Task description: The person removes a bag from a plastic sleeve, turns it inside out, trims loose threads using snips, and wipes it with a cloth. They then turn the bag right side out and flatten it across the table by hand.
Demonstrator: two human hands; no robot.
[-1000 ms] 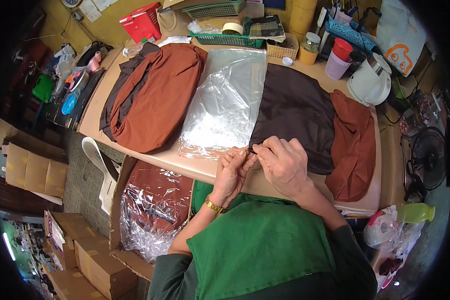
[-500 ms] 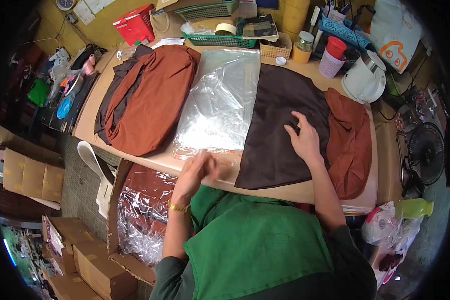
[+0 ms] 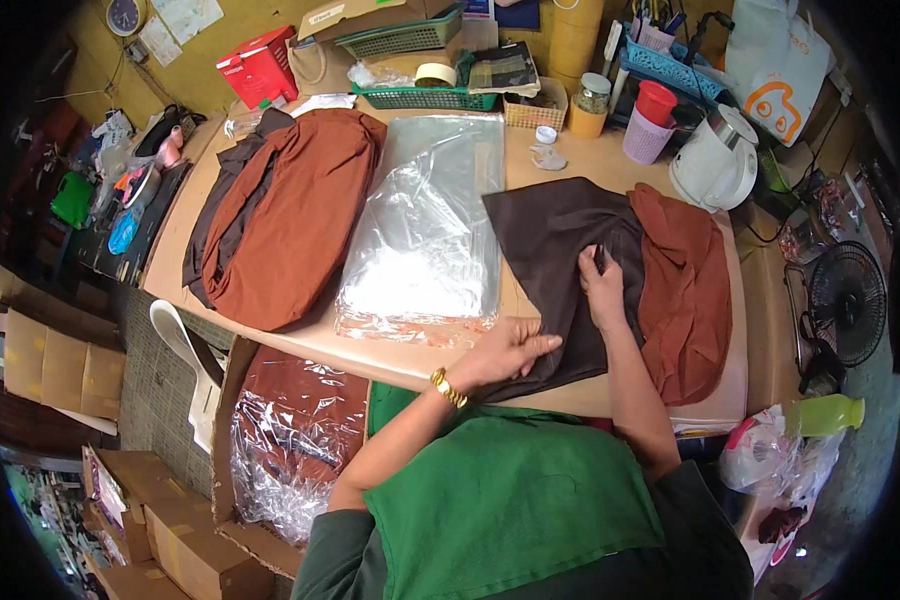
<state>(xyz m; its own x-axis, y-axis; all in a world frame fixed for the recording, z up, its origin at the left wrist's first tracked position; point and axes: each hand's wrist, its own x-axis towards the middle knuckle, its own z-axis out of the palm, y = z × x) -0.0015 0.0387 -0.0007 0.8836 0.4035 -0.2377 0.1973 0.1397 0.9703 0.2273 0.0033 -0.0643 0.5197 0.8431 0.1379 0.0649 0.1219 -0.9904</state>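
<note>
A dark brown cloth (image 3: 560, 235) lies on the right half of the table, its upper part folded and its middle bunched. My right hand (image 3: 602, 288) is closed on a pinch of this cloth near its middle. My left hand (image 3: 510, 352), with a gold watch or bracelet on the wrist, is at the cloth's lower left edge. Its thumb and fingers are loosely stretched and apart. Right of the dark cloth lies a rust-brown cloth (image 3: 685, 290). A stack of clear plastic bags (image 3: 425, 220) lies left of my hands, and beyond it a rust-brown and dark cloth pile (image 3: 300, 215).
Green baskets (image 3: 425, 98), a jar (image 3: 589, 105) and a white kettle (image 3: 715, 160) line the table's back. An open carton (image 3: 225, 470) with plastic-wrapped brown cloth stands below the front edge. A black fan (image 3: 847, 300) is at right.
My right hand has gathered the dark cloth, drawing its far edge toward me and creasing it. My left hand has moved right from the bags' near end to the cloth's edge.
</note>
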